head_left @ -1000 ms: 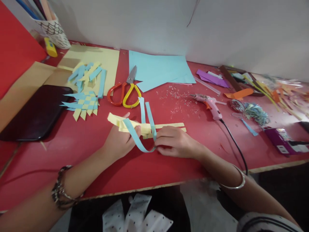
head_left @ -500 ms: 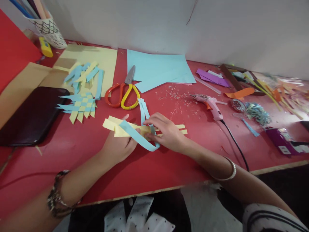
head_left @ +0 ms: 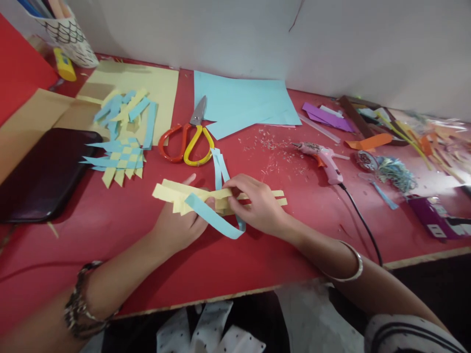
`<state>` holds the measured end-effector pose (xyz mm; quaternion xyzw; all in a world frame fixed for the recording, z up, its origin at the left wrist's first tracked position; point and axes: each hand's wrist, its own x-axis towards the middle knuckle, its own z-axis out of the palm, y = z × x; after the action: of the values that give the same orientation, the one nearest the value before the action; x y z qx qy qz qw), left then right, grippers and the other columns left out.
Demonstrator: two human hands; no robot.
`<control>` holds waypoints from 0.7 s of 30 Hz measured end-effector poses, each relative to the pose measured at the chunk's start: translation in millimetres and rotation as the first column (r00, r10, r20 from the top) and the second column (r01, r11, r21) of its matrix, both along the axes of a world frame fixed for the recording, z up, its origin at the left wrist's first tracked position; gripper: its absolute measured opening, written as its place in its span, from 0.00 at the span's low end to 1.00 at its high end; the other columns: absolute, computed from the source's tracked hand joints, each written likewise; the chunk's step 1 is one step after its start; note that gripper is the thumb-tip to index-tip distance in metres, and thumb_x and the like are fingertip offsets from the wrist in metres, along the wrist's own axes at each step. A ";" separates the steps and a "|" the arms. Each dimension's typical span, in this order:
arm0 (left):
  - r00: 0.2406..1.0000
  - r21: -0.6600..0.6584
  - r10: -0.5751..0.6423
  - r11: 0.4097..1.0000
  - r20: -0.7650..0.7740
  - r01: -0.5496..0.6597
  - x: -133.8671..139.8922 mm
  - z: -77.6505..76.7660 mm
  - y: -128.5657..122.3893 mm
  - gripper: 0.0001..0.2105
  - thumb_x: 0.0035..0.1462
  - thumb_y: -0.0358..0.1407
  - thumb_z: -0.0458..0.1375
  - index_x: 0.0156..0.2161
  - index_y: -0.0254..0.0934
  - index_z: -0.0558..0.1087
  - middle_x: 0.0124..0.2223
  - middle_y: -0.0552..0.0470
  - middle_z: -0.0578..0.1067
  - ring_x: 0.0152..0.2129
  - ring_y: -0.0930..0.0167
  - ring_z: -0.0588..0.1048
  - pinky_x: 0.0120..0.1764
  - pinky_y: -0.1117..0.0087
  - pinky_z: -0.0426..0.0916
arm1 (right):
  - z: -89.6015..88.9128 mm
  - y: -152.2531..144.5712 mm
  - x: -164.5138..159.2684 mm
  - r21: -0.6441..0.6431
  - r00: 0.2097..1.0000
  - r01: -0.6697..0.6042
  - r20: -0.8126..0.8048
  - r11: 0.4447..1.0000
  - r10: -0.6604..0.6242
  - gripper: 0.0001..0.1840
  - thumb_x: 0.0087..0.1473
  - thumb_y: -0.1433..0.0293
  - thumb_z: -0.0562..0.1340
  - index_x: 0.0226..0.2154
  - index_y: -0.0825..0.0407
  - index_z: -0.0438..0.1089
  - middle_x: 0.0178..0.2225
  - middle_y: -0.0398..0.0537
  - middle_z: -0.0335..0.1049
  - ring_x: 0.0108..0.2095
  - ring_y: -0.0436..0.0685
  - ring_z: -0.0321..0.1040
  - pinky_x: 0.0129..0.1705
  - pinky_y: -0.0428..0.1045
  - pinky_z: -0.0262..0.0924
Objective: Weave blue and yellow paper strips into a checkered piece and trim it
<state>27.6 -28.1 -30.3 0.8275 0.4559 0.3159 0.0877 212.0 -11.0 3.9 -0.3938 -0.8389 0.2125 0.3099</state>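
Note:
Between my hands are yellow paper strips [head_left: 169, 191] crossed with blue ones. My left hand [head_left: 182, 223] grips the yellow strips from below, its thumb pressing on top near the middle. Fingers and thumb of my right hand [head_left: 255, 203] pinch the end of a yellow strip at the crossing. One blue paper strip [head_left: 217, 220] bends in a loop toward me, its far part passing behind my right fingers. Two more blue strip ends [head_left: 220, 169] point away from me. Yellow strip ends [head_left: 279, 197] stick out past my right hand. The exact weave under my fingers is hidden.
Red-and-yellow scissors [head_left: 191, 139] lie beyond my hands, beside blue paper [head_left: 246, 100]. Left are a woven blue-and-yellow piece [head_left: 123, 158], loose strips [head_left: 142, 109] and a black phone-like slab [head_left: 44, 174]. A pink glue gun [head_left: 324, 159] with its cord lies right.
My right fingers have closed in on the yellow strip and lifted its end. The blue loop has swung slightly lower. The view has shifted a little.

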 end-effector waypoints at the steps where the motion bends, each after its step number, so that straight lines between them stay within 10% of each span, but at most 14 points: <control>1: 1.000 0.020 -0.016 1.000 -0.025 0.016 -1.2 -2.3 0.2 0.14 0.58 0.33 0.43 0.37 0.38 0.71 0.25 0.51 0.73 0.29 0.65 0.75 0.40 0.57 0.70 | 0.0 -0.2 0.1 -0.019 1.000 0.021 -0.002 1.000 -0.021 0.06 0.49 0.76 0.53 0.32 0.53 0.62 0.30 0.47 0.68 0.29 0.49 0.64 0.31 0.45 0.59; 21: 1.000 0.040 0.022 0.999 -0.015 -0.021 4.8 10.9 -0.6 0.15 0.59 0.34 0.43 0.34 0.39 0.73 0.23 0.52 0.74 0.36 0.64 0.75 0.45 0.58 0.68 | 0.7 -1.1 0.7 -0.062 0.976 0.211 0.076 0.976 -0.206 0.04 0.46 0.74 0.53 0.27 0.53 0.63 0.27 0.43 0.65 0.28 0.50 0.60 0.35 0.49 0.49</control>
<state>32.4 -28.7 -19.4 0.8266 0.4590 0.3192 0.0644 212.8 -12.0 4.6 -0.4973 -0.7953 0.1942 0.2871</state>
